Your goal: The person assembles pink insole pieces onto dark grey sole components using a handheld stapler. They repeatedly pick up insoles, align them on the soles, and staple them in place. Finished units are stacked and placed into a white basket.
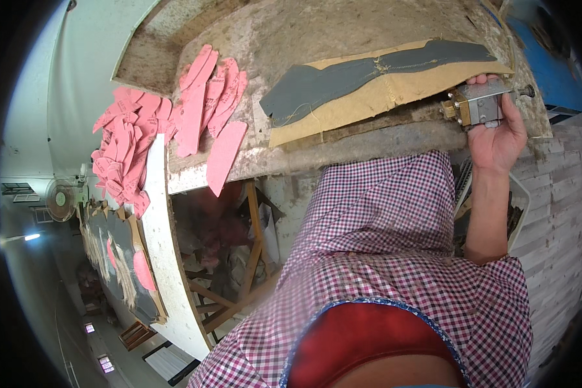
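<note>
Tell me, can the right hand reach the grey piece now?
Probably yes: the right hand is near the grey piece, with only tan material between, though it grips a metal device.

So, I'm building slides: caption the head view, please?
Right hand grasping a metal device beside grey-and-tan material; pink pieces at left.

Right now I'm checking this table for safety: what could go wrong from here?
The nearest pink piece pokes past the edge of the table, so it might get knocked off. Loose threads on the grey panel could catch on the metal block in the right hand.
</note>
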Action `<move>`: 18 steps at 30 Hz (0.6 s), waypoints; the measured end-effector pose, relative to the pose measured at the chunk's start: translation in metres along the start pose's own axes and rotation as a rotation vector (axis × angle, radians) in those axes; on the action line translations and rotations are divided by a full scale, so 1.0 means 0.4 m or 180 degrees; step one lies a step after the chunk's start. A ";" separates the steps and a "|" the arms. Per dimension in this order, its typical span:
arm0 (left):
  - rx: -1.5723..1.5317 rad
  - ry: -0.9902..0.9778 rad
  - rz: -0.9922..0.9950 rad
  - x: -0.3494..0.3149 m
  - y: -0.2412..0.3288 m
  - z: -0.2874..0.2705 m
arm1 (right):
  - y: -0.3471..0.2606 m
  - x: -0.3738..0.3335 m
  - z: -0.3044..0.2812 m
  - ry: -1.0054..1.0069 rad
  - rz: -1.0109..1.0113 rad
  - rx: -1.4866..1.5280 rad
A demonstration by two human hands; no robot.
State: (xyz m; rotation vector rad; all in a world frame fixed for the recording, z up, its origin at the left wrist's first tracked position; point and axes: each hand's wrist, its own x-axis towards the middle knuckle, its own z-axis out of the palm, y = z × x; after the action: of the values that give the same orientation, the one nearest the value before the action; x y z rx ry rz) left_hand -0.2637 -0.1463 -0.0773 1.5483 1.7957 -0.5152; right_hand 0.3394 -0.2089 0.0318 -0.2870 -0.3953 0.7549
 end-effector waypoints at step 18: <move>0.0047 -0.0089 0.0099 0.001 -0.015 -0.012 | 0.011 0.003 0.015 0.0154 -0.0099 -0.0226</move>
State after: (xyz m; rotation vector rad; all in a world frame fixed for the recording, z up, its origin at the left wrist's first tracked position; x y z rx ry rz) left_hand -0.2707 -0.1440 -0.0751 1.5689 1.7477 -0.5338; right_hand 0.3349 -0.2044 0.0357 -0.3643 -0.3804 0.7030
